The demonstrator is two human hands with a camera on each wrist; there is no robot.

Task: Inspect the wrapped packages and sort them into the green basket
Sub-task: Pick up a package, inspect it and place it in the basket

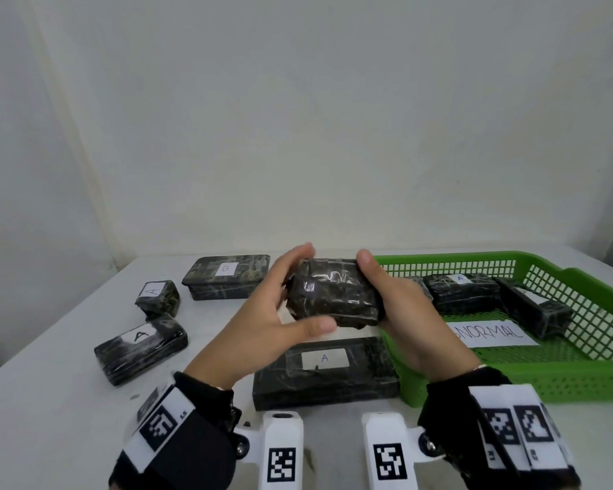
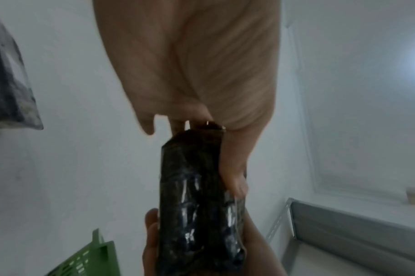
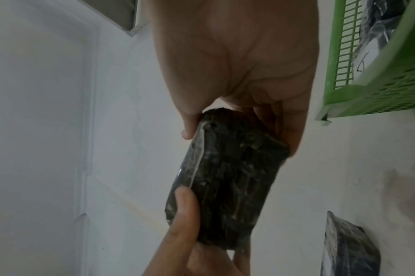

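Observation:
Both hands hold one dark, shiny wrapped package (image 1: 333, 298) up above the table's middle; no label shows on the side facing me. My left hand (image 1: 284, 305) grips its left end, thumb below and fingers over the far edge. My right hand (image 1: 386, 302) grips the right end. The left wrist view has the package (image 2: 201, 205) end-on between the two hands; the right wrist view has its broad face (image 3: 230, 183). The green basket (image 1: 510, 380) stands at the right with a "NORMAL" sheet (image 1: 492, 334) and several wrapped packages, one labelled A (image 1: 460, 291).
On the white table lie more wrapped packages: a large one labelled A (image 1: 326, 373) right under my hands, a flat one labelled B (image 1: 227, 277) at the back, a small A cube (image 1: 158, 297) and another A package (image 1: 140, 348) to the left. A wall stands close behind.

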